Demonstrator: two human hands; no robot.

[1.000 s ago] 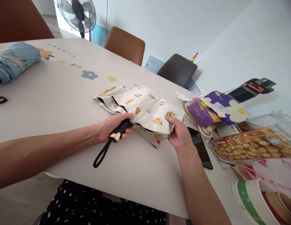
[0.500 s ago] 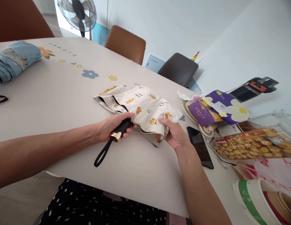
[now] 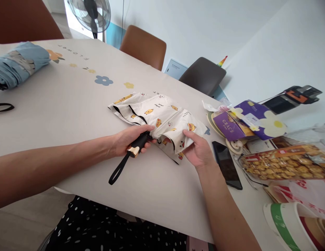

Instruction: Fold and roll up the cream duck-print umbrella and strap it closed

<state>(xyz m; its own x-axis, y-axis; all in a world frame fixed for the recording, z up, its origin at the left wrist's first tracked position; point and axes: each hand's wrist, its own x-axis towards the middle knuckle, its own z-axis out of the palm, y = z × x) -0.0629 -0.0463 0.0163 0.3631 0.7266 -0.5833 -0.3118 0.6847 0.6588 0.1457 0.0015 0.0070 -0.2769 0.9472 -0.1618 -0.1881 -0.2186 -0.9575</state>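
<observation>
A white folding umbrella [image 3: 162,115] printed with yellow cartoon ducks lies collapsed on the table, its canopy loose in uneven folds. My left hand [image 3: 127,139] is wrapped round its black handle, near the base of the canopy. Below that hand the gold-coloured end and a black wrist loop [image 3: 117,174] stick out toward me. My right hand [image 3: 199,148] pinches a fold of the canopy at its right side, thumb on top; the other fingers are mostly hidden under the fabric.
A folded blue umbrella [image 3: 23,62] lies at the far left. To the right are a black phone [image 3: 227,165], a purple box [image 3: 227,124], a packet of cookies [image 3: 288,165] and a white-green paper roll [image 3: 282,223]. Chairs [image 3: 143,45] and a fan [image 3: 90,14] stand beyond the table.
My right hand has lifted and turned a fold of the canopy's right edge, so more of the underside print shows. The left hand keeps its hold. The whole view has shifted slightly.
</observation>
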